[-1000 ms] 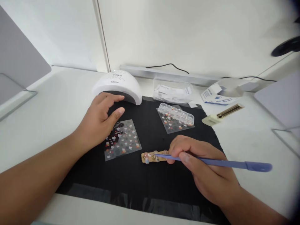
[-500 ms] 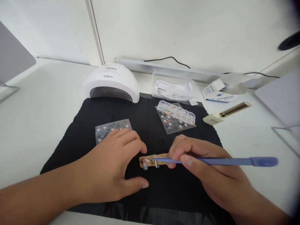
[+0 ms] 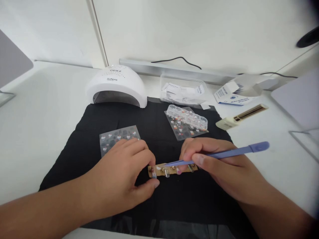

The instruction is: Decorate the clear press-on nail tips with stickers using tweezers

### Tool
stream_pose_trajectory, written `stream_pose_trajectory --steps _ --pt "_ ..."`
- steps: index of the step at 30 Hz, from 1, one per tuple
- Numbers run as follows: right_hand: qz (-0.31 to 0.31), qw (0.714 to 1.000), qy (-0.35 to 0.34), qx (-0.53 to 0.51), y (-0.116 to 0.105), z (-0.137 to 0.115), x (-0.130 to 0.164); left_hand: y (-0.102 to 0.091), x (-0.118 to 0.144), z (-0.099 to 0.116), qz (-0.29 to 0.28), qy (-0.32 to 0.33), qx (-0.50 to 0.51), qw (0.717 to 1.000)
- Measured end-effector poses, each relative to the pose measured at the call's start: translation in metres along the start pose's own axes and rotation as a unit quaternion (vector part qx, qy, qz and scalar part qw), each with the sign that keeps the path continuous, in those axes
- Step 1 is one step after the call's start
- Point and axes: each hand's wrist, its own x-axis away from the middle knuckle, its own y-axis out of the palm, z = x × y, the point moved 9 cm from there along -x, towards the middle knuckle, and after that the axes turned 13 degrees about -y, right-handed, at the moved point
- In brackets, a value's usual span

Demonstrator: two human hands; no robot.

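A tan strip carrying several small false nails lies on the black mat. My left hand rests on the mat with thumb and fingertips pinching the strip's left end. My right hand grips blue tweezers, whose tips point left and touch the strip near its left nails. A sticker sheet lies just beyond my left hand, partly covered by it.
A white nail lamp stands at the mat's far left corner. A clear bead box sits on a second sticker sheet. Behind are a clear tub of papers, a white carton and a cream nail file block.
My left hand came back from the lamp to the strip and now pinches its left end. The tweezers' rear end tilted upward while their tips stayed at the strip.
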Motion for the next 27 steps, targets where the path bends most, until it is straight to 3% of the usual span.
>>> stream_pose_trajectory --steps 7,16,27 --pt "-0.018 0.997 0.040 -0.069 0.005 0.017 0.003 0.001 -0.002 0.000 -0.012 -0.008 0.011 1.000" --pt "0.026 0.986 0.059 -0.152 0.005 0.029 0.005 0.003 -0.003 -0.003 -0.033 -0.011 0.012 0.999" --pt "0.029 0.986 0.065 -0.150 0.003 0.031 0.004 0.003 -0.001 -0.001 -0.032 -0.002 0.014 0.999"
